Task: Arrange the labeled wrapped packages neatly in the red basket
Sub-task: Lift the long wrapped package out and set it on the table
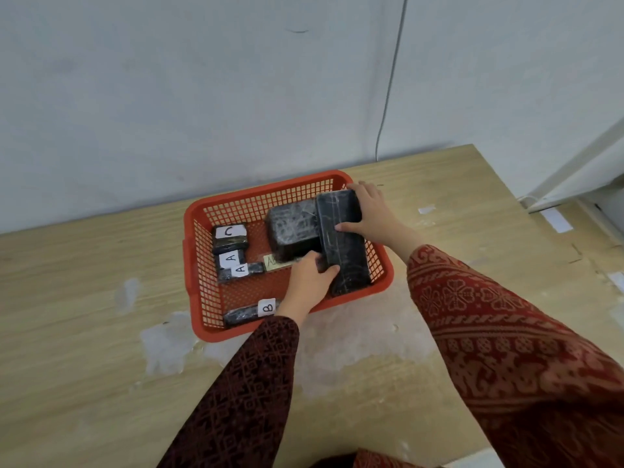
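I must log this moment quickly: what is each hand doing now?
Left hand: closed on the near end of the long black wrapped package.
Right hand: gripping the far end of the same package, at the red basket's right side.

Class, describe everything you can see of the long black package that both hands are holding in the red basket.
The long black package is a flat, oblong block wrapped in glossy black film with pale scuffs and creases. No label shows on its visible face. It lies tilted along the right side of the red basket, its near end low against the wall. The right hand holds its far end; the left hand holds its near left edge. Its left side meets a bulkier black package.
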Action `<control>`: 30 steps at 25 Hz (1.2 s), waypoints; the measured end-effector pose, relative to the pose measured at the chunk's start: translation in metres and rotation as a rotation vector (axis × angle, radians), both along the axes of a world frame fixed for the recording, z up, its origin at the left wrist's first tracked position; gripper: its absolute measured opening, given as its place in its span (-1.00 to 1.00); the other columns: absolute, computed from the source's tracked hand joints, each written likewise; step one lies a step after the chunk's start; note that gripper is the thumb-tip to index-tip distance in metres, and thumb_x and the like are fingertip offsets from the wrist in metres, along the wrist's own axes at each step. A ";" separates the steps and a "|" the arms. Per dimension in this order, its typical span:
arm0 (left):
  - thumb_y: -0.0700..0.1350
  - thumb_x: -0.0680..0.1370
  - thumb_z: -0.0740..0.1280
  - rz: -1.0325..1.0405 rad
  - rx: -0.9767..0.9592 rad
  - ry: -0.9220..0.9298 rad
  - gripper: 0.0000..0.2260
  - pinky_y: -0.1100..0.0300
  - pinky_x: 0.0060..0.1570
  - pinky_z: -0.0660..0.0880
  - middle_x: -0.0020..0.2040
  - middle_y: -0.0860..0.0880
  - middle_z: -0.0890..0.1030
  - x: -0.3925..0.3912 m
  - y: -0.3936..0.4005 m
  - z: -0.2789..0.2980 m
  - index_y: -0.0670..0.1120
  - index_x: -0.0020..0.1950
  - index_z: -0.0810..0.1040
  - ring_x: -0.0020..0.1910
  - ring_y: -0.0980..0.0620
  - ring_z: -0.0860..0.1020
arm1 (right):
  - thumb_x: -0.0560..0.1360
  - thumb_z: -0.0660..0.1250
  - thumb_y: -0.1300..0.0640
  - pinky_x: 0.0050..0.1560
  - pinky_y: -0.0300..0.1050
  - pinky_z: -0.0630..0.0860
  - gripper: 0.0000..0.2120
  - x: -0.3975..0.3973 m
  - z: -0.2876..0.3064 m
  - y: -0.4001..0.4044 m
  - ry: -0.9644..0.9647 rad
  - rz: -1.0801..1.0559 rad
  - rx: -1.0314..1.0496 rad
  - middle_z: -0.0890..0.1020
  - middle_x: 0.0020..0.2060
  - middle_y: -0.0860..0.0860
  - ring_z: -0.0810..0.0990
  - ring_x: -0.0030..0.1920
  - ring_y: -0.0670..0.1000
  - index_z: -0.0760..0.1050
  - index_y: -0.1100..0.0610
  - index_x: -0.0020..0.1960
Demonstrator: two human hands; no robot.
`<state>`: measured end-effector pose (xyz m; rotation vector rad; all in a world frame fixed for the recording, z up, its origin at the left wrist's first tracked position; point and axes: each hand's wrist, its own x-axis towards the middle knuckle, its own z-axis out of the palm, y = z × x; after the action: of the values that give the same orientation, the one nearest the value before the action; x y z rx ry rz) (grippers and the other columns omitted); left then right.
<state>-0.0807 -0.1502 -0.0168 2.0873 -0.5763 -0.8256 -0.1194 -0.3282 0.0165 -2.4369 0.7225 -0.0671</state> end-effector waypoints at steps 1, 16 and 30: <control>-0.09 0.50 0.40 0.063 -0.004 -0.001 -0.71 0.23 -0.02 0.40 0.13 -0.10 0.63 -0.001 -0.005 -0.003 -0.14 0.20 0.53 0.13 -0.06 0.57 | 0.33 0.51 0.02 0.41 0.18 0.29 -0.22 -0.001 0.000 -0.001 -0.044 0.005 0.021 0.32 0.38 0.14 0.26 0.39 0.15 0.21 0.14 0.42; -0.04 0.47 0.44 0.381 -0.273 -0.265 -0.86 0.34 -0.01 0.48 -0.06 0.22 0.67 -0.074 0.066 0.072 0.06 0.02 0.65 -0.01 0.29 0.58 | 0.26 0.44 -0.27 -0.20 -0.10 0.65 -0.48 -0.118 0.051 0.002 -0.057 0.128 0.487 0.62 -0.10 -0.04 0.66 -0.17 -0.01 0.42 0.06 0.02; -0.06 0.51 0.40 0.253 -0.021 -0.340 -0.86 0.19 0.09 0.43 -0.05 0.05 0.65 -0.136 0.078 -0.034 -0.03 0.03 0.67 0.03 0.04 0.55 | 0.44 0.44 0.06 -0.27 -0.20 0.39 -0.53 -0.189 -0.031 0.043 0.389 0.051 0.319 0.54 -0.15 0.03 0.53 -0.14 0.03 0.40 0.18 0.28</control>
<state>-0.2164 -0.0718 -0.0505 2.2392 -0.4808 -0.3211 -0.3088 -0.2857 -0.0150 -2.1763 0.7680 0.5162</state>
